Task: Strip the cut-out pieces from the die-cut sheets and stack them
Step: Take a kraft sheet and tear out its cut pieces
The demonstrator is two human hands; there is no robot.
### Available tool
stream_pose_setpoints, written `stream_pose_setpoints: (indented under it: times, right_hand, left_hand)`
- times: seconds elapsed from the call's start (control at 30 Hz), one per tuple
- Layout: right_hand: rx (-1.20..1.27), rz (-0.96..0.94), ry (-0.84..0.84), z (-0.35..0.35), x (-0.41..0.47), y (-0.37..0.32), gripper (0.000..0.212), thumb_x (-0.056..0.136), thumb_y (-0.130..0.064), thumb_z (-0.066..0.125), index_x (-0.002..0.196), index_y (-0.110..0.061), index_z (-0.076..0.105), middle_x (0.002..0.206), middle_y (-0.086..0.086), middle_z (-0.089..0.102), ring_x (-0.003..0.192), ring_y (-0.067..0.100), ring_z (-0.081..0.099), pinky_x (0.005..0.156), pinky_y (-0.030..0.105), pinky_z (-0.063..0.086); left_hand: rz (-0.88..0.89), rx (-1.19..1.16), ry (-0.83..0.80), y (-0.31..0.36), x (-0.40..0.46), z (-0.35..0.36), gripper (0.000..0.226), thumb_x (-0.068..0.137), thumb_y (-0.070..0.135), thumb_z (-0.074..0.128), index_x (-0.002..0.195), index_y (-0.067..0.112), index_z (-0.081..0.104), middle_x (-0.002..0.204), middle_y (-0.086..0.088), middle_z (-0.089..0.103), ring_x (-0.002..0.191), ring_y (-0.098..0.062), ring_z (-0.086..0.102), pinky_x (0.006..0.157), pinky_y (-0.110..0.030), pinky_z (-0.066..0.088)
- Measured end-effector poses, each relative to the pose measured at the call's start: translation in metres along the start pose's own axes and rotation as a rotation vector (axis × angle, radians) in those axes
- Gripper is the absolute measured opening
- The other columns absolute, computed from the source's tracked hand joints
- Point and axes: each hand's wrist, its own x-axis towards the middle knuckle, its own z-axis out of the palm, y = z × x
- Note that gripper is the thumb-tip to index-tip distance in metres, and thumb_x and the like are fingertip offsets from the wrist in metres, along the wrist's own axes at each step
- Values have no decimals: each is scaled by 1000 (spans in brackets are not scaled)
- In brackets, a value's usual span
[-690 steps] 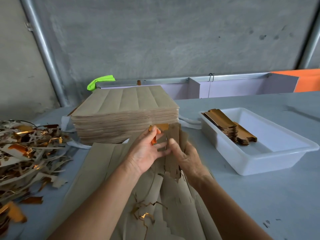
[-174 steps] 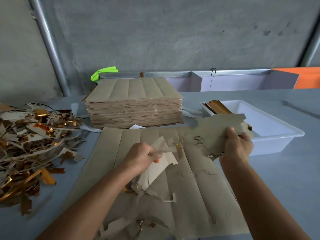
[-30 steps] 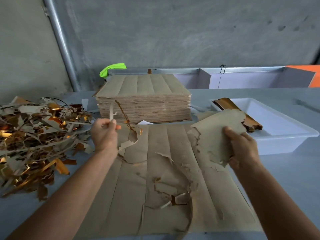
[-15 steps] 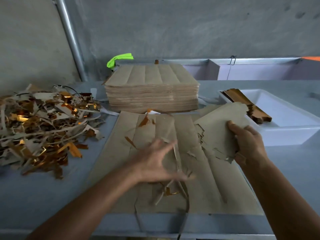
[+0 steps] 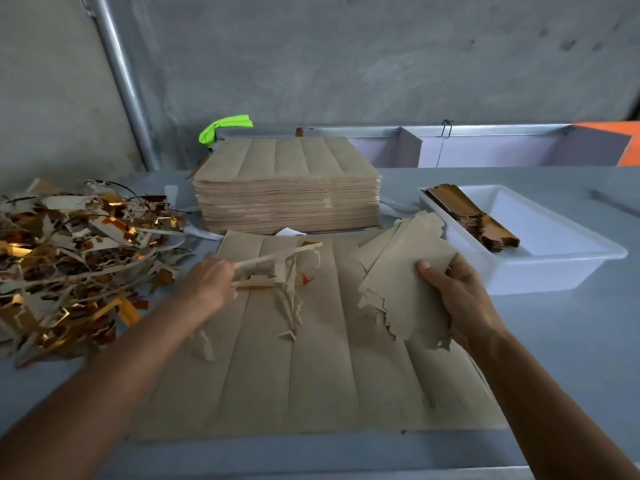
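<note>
My left hand (image 5: 207, 284) has its fingers clenched round a tangle of waste strips (image 5: 277, 268) lifted off the die-cut sheet (image 5: 311, 358), which lies flat on the worktop (image 5: 554, 341) and serves as my landmark. My right hand (image 5: 457, 299) grips a bundle of stripped cut-out pieces (image 5: 401, 282) by its near edge, thumb on top, held tilted above the sheet's right side. Beyond the sheet's far edge stands the tall stack of unstripped sheets (image 5: 287, 192). Right of the sheet is the white tray (image 5: 554, 268) with a pile of finished pieces (image 5: 467, 216) along its left wall. Left of the sheet sprawls the scrap heap (image 5: 76, 258), grey and gold foil offcuts

What worries me: the strips in my left hand dangle loosely, and a few torn bits lie on the sheet. If I fling them carelessly, some may fall short of the heap and land back on the sheet, mixing with good work. The bundle in my right hand has ragged edges where waste clings; I judge that laying it in the tray like this would leave the pile uneven or carry scrap in. My one-edged grip could also let the pieces fan out and slip
</note>
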Motion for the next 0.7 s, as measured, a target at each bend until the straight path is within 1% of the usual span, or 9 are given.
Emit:
stream_pose_setpoints:
  times: [0.2, 0.33, 0.4, 0.43, 0.5, 0.53, 0.6, 0.67, 0.7]
  right_hand:
    - [-123, -86, -61, 2, 6, 7, 28, 89, -22, 61, 112, -33, 50, 112, 1, 63, 87, 10, 68, 62, 24, 57]
    - [-154, -101, -126, 0, 5, 10, 70, 89, -22, 61, 144, -41, 23, 120, -8, 55, 96, 14, 66, 76, 34, 58]
    - [-163, -84, -115, 1, 5, 11, 72, 88, -23, 62, 146, -32, 21, 124, -3, 55, 102, 20, 64, 86, 44, 55]
    - [-184, -80, -100, 2, 4, 11, 64, 88, -23, 62, 142, -26, 27, 122, -1, 56, 103, 20, 63, 87, 45, 54]
    - [-225, -96, -106, 6, 2, 8, 43, 88, -25, 62, 126, -23, 43, 114, -1, 61, 99, 19, 64, 80, 40, 57]
    - [-232, -112, -143, 9, 0, 6, 35, 87, -26, 62, 119, -23, 48, 109, -2, 64, 96, 17, 65, 75, 34, 58]
    - [-230, -142, -258, 15, -4, 2, 33, 83, -28, 64, 113, -21, 54, 103, -1, 68, 93, 14, 67, 69, 26, 57]
    - [-238, -169, -328, 22, -8, 1, 35, 80, -29, 66, 111, -17, 57, 101, 2, 69, 90, 15, 68, 70, 26, 57]
    - [-247, -187, -324, 24, -10, 3, 32, 80, -29, 67, 108, -18, 57, 99, 2, 69, 89, 16, 68, 70, 28, 57]
  left_hand:
    - [73, 69, -113, 7, -2, -8, 17, 89, 12, 60, 106, 15, 60, 101, -1, 52, 89, -15, 53, 72, -26, 41]
    - [24, 145, -270, 13, -5, -20, 20, 89, 29, 63, 105, 17, 60, 114, -3, 53, 108, -22, 51, 99, -41, 40]
    - [-11, 254, -196, 22, -9, -32, 35, 86, 49, 60, 92, 15, 58, 118, -7, 52, 112, -27, 49, 104, -48, 35]
    - [-2, 269, -58, 28, -12, -36, 45, 85, 59, 55, 88, 14, 55, 118, -8, 53, 112, -29, 50, 103, -48, 35]
    - [112, 16, 320, 46, -22, -38, 62, 78, 71, 47, 94, 12, 57, 110, -8, 58, 100, -27, 54, 90, -43, 42]
    - [186, -216, 387, 58, -28, -38, 71, 73, 75, 45, 100, 11, 56, 106, -4, 58, 94, -23, 54, 83, -37, 44]
    - [244, -710, 183, 82, -38, -35, 90, 61, 86, 48, 114, 13, 52, 107, 4, 54, 97, -16, 54, 82, -32, 43]
    - [156, -1086, -68, 102, -40, -21, 99, 53, 86, 52, 119, 11, 52, 109, 5, 56, 106, -16, 55, 88, -30, 42]
    - [97, -1202, -110, 108, -41, -11, 99, 53, 84, 56, 119, 11, 52, 111, 3, 58, 108, -16, 55, 91, -29, 42]
